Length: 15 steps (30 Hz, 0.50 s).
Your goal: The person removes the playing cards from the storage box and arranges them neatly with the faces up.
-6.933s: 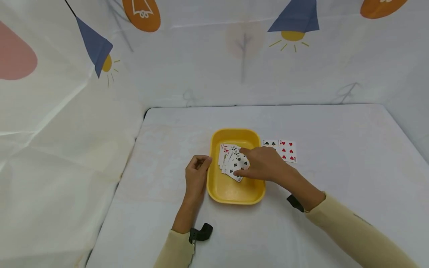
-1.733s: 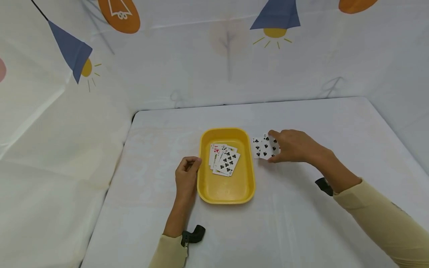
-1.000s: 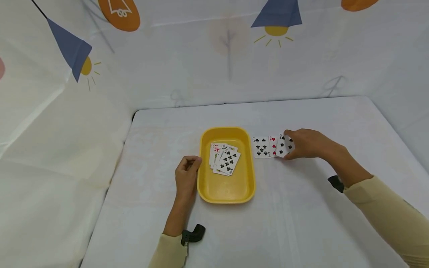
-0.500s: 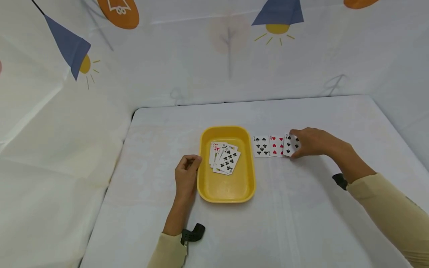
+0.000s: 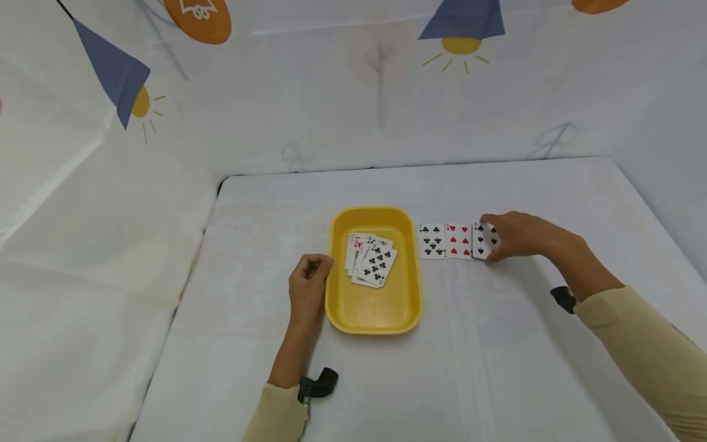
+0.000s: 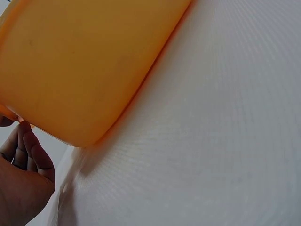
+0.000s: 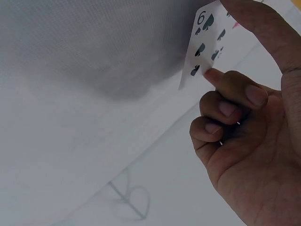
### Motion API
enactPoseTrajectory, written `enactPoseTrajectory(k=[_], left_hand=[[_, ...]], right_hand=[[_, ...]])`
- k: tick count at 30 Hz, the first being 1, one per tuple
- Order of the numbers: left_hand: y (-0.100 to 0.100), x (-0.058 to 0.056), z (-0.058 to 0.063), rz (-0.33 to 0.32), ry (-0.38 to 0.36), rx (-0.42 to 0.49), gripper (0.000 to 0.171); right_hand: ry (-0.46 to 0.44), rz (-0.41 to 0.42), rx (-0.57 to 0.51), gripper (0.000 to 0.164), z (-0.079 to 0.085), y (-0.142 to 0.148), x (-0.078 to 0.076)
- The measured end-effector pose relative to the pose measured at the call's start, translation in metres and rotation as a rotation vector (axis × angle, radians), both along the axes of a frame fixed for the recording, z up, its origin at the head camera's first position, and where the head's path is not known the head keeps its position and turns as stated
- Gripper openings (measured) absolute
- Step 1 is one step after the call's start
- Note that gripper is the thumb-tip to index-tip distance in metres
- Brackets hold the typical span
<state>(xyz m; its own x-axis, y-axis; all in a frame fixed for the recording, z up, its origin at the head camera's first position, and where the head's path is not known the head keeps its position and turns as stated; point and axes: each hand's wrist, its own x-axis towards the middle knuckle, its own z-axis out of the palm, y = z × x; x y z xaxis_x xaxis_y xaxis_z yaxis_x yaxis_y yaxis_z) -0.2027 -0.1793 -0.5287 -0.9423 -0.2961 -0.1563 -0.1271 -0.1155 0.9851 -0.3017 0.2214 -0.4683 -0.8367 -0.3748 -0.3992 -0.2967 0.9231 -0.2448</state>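
My right hand [image 5: 525, 234] holds the six of spades [image 5: 482, 242] by its edges between thumb and index finger, at the right end of a row of playing cards. In the right wrist view the same six of spades [image 7: 201, 47] lies at the fingertips, the other fingers curled. Left of it lie the six of hearts [image 5: 459, 240] and the seven of clubs [image 5: 432, 241], face up. My left hand [image 5: 307, 288] pinches the left rim of a yellow tray [image 5: 372, 316]. Inside, a fanned pile of cards has the eight of clubs [image 5: 375, 265] on top.
A white cloth-covered table [image 5: 442, 380] bears the tray and cards. Its far edge meets a white printed fabric wall [image 5: 331, 110], and another fabric wall [image 5: 72, 276] rises on the left.
My right hand has taken the six of spades from the pile in the tray and carried it right, past the six of hearts, to the row's end. The left hand stays at the tray.
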Motion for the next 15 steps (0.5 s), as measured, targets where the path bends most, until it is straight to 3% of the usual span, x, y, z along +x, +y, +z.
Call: enactPoseTrajectory(k=[15], left_hand=[[0.0018, -0.0002, -0.0008, 0.01, 0.015, -0.028, 0.025]], right_hand=[[-0.021, 0.005, -0.013, 0.09, -0.0006, 0.0042, 0.0019]])
